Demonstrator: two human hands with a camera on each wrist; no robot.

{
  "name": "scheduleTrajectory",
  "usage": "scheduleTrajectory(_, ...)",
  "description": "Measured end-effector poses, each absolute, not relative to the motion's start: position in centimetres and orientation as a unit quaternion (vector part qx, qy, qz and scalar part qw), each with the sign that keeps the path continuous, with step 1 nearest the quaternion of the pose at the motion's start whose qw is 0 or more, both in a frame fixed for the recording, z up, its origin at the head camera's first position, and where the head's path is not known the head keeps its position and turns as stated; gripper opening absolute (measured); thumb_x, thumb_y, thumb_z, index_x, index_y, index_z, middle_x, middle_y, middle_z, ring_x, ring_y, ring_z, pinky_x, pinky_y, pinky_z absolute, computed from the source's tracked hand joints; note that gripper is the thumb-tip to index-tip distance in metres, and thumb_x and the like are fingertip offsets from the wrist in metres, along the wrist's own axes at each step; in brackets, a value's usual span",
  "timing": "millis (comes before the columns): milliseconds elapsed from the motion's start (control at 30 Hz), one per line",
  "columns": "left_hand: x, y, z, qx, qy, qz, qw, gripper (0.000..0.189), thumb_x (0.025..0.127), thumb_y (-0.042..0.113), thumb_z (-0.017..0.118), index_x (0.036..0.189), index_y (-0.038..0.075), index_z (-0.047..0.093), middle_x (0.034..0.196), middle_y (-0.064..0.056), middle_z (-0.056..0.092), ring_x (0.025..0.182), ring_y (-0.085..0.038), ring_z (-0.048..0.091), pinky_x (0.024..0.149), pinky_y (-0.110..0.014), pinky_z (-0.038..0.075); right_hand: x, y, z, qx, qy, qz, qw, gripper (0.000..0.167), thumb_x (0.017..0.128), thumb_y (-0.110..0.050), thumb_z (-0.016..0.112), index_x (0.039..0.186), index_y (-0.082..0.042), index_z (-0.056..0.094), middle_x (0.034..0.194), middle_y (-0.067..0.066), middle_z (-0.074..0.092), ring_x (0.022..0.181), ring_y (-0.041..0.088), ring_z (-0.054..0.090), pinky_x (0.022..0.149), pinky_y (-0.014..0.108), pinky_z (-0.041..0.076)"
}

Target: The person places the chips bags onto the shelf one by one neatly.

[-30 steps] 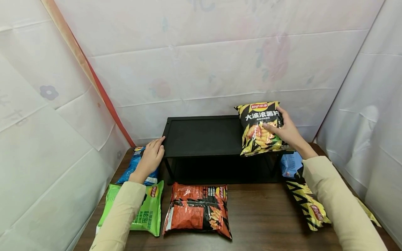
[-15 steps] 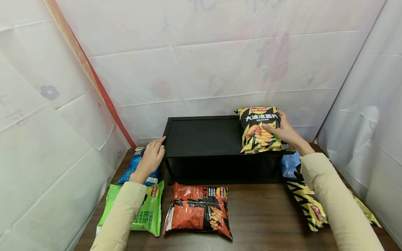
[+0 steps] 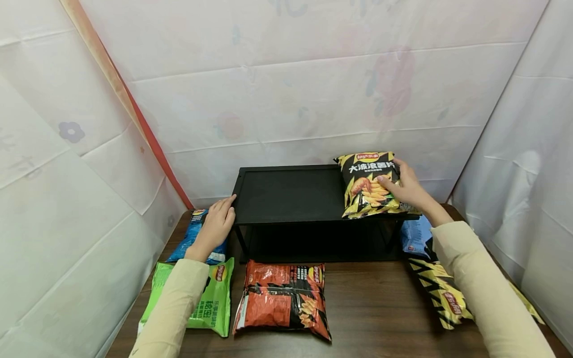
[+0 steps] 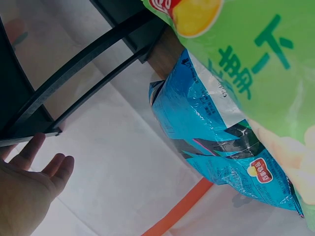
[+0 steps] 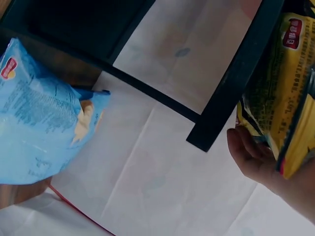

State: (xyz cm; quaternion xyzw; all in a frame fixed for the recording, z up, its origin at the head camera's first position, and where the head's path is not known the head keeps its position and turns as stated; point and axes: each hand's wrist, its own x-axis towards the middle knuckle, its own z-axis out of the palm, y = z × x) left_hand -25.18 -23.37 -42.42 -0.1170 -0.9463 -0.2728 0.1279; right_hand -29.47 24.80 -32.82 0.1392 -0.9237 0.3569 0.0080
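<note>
A black and yellow bag of chips [image 3: 369, 185] stands at the right end of the black shelf's top [image 3: 291, 195], leaning slightly back. My right hand [image 3: 408, 186] grips its right side, thumb across the front and the other fingers behind; the right wrist view shows the same hand [image 5: 261, 157] beside the shelf's end. At the opposite end, my left hand [image 3: 216, 223] rests with its fingertips on the shelf's left edge. The left wrist view shows that hand [image 4: 34, 182] with loosely bent fingers touching the edge.
On the wooden table [image 3: 371, 308] lie a red chip bag [image 3: 282, 301] in front of the shelf, a green bag [image 3: 210, 303] and a blue bag [image 3: 190, 236] at left. A light blue bag [image 3: 414, 234] and yellow-black bags [image 3: 443, 293] lie at right. White cloth [image 3: 295, 99] hangs behind.
The chip bag in my right hand has come down a little onto the shelf top; its upper edge sits lower than a second ago. The left hand has stayed put.
</note>
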Motion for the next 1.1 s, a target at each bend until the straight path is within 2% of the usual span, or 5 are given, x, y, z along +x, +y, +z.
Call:
scheduleTrajectory(267,-25.0,-23.2,-42.4,-0.116,-0.946,-0.276,0.125,0.049,0.1,0.032,0.024,0.145,0.013,0.027,0.146,-0.016,0.031,0.134,-0.038,0.024,0.108,-0.056,0.019,-27.6,25.0,-33.1,0.181,-0.93,0.309,0.077,0.078,0.092,-0.038,0.051,0.147,-0.002,0.009,0.149,0.026,0.004,0.135,0.047,0.007,0.099,0.069,0.014)
scheduleTrajectory(433,-25.1,-23.3,-42.4,-0.117,-0.945,-0.277,0.13,0.049,0.1,0.031,0.024,0.145,0.013,0.027,0.146,-0.016,0.031,0.134,-0.038,0.024,0.108,-0.056,0.019,-26.9,24.9,-33.9,0.218,-0.936,0.249,0.122,0.071,0.091,-0.035,0.054,0.144,-0.001,0.021,0.148,0.028,0.009,0.131,0.053,0.011,0.097,0.071,0.013)
scheduleTrajectory(633,-25.1,-23.3,-42.4,-0.116,-0.945,-0.279,0.128,0.049,0.1,0.033,0.025,0.145,0.013,0.027,0.146,-0.016,0.031,0.134,-0.038,0.024,0.108,-0.056,0.019,-26.3,24.7,-34.1,0.208,-0.944,0.235,0.105,0.068,0.092,-0.037,0.051,0.143,0.0,0.024,0.148,0.028,0.01,0.13,0.055,0.011,0.095,0.071,0.015)
scheduleTrajectory(1100,-25.0,-23.4,-42.4,-0.113,-0.942,-0.288,0.127,0.05,0.1,0.033,0.027,0.145,0.012,0.028,0.146,-0.016,0.031,0.134,-0.038,0.024,0.107,-0.057,0.019,-27.4,24.4,-34.5,0.204,-0.946,0.24,0.071,0.069,0.094,-0.039,0.045,0.145,-0.001,0.018,0.149,0.027,0.006,0.132,0.054,0.007,0.098,0.071,0.011)
